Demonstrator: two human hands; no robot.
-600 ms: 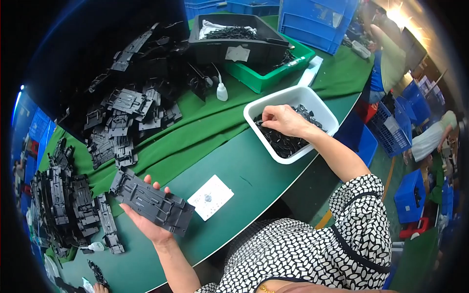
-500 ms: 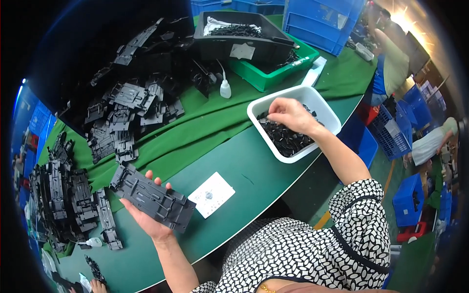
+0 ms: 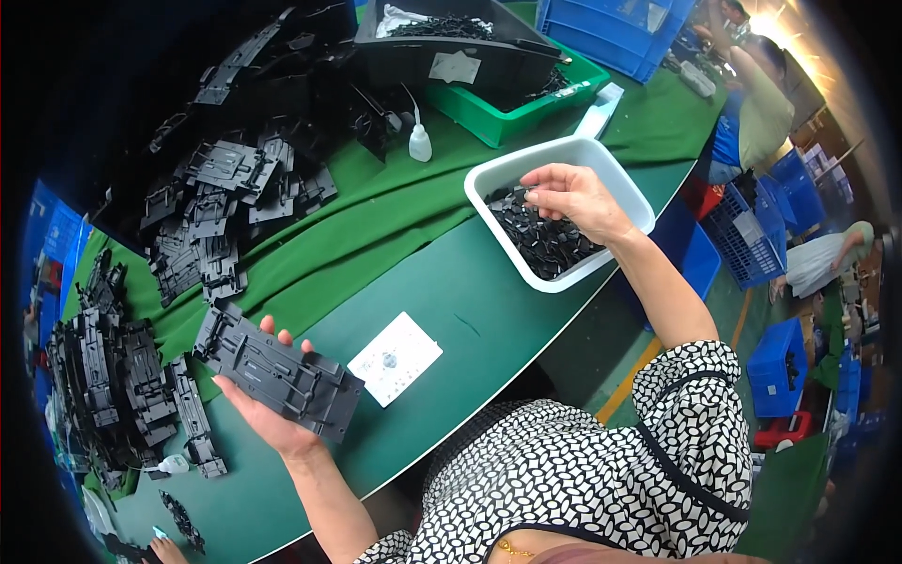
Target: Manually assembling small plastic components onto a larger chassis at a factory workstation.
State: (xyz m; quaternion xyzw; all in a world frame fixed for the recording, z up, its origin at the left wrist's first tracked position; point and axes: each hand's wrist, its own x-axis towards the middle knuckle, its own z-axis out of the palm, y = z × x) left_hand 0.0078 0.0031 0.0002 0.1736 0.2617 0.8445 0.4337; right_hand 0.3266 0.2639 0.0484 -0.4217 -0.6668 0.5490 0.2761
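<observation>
My left hand (image 3: 272, 423) is closed round a flat black moulded plastic panel (image 3: 277, 371) with raised ribs and brackets. The panel lies tilted over the near edge of the green table. My right hand (image 3: 584, 205) is over a white plastic tub (image 3: 554, 284) of small black pieces (image 3: 534, 242). Its thumb and fingers are pinched together just above the heap; what is between them, if anything, is too small to make out.
A white card (image 3: 399, 357) lies on the table between the hands. Piles of black panels (image 3: 230, 169) and a stack (image 3: 108, 376) fill the left. Behind are a squeeze bottle (image 3: 420, 143), a green tray (image 3: 498, 130) and a black bin (image 3: 404, 61). Another person's hand (image 3: 167, 550) shows lower left.
My right hand has lifted slightly off the pieces, its fingertips shifting toward the tub's middle. My left hand still holds the panel. The whole view has shifted a little.
</observation>
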